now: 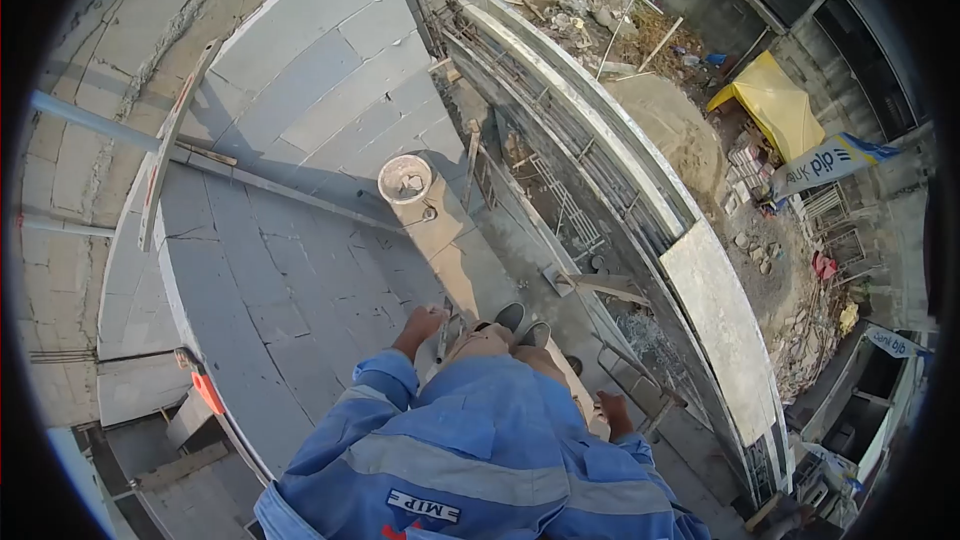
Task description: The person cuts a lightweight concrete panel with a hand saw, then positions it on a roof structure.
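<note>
My left hand (pixel 425 324) is closed beside my thigh, at the edge of the grey block wall (pixel 290 280). A thin greyish object shows next to its fingers, too small to name. At my other side, my right hand (pixel 612 408) hangs low near a wooden frame (pixel 635 375); its fingers are too small and shaded to read. In front of my shoes (pixel 510 316) a white bucket (pixel 405 180) with greyish contents stands on a narrow ledge (pixel 465 255) stained with sand-coloured material.
A long wooden straightedge (pixel 178 140) leans on the blocks at the left. A curved concrete edge (pixel 640 165) with metal bars runs along the right, above a drop. Beyond lie rubble and a yellow tarp (pixel 775 105). An orange-handled tool (pixel 207 392) rests at the lower left.
</note>
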